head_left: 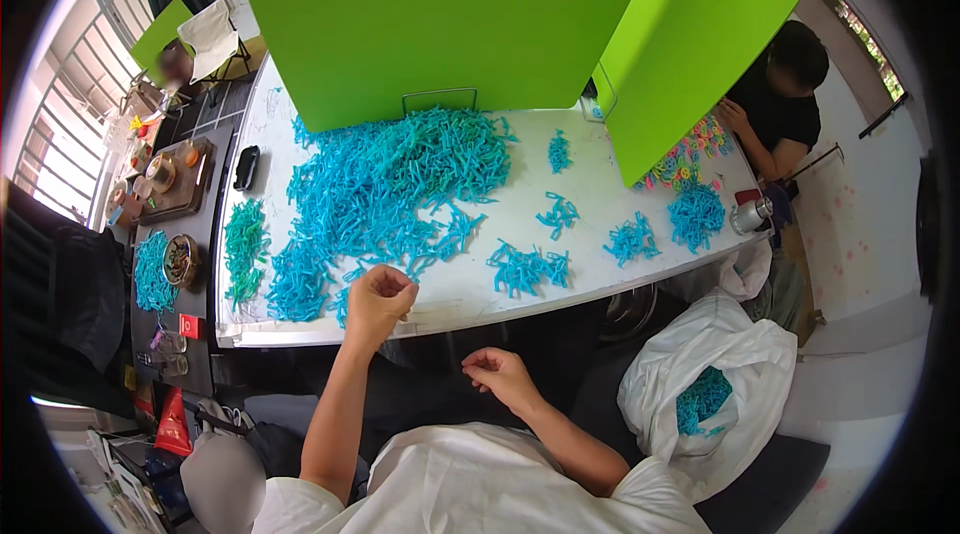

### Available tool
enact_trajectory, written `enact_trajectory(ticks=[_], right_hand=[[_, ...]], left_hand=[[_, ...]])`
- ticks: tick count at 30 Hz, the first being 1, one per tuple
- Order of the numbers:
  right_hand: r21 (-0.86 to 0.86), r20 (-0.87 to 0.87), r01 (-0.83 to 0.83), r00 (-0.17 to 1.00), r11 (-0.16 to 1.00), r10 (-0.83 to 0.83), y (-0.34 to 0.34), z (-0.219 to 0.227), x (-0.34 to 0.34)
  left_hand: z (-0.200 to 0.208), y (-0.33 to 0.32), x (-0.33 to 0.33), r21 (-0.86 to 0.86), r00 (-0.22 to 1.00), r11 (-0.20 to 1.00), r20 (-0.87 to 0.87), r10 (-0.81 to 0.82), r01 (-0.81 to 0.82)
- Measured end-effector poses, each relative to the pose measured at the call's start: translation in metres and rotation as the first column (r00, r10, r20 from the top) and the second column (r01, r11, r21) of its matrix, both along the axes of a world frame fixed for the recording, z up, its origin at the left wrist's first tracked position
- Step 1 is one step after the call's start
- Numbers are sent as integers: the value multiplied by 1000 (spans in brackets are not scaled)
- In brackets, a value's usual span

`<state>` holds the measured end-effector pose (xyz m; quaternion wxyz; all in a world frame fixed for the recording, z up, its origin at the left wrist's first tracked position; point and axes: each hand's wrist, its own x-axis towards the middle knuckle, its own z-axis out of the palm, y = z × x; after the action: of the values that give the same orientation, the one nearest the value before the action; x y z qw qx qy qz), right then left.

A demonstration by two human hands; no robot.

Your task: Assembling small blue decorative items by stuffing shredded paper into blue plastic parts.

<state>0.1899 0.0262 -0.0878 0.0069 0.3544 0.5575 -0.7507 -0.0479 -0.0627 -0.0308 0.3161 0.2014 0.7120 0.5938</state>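
A large heap of small, thin blue plastic pieces [390, 169] covers the left half of the white table [440, 309]. My left hand [378, 302] is over the table's front edge, just in front of the heap. Its thumb and fingers are pinched together; anything between them is too small to see. Lower and to the right, off the table edge and above my lap, my right hand [502, 380] also has its fingertips closed, and what they hold, if anything, cannot be made out. Right of my left hand, a small pile of blue pieces [520, 269] lies near the edge.
Green upright panels [440, 24] stand across the table. More small blue piles [697, 216] and a green pile [245, 249] lie on it. At right, an open white sack [640, 389] holds blue pieces. Beyond the panel sits another person [790, 94]. A dark side table [205, 234] adjoins at left.
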Motion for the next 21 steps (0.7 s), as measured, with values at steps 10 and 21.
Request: enact_trajectory(ticks=[10,21], right_hand=[[-98,-4,53,999,994,-54,-13,-6,20],[-104,4,61,998,993,-61,-10,-19,27]], left_hand=[[15,-39,14,60,990,993,100,98,-104],[27,-57,25,105,979,985,167,116,-135]])
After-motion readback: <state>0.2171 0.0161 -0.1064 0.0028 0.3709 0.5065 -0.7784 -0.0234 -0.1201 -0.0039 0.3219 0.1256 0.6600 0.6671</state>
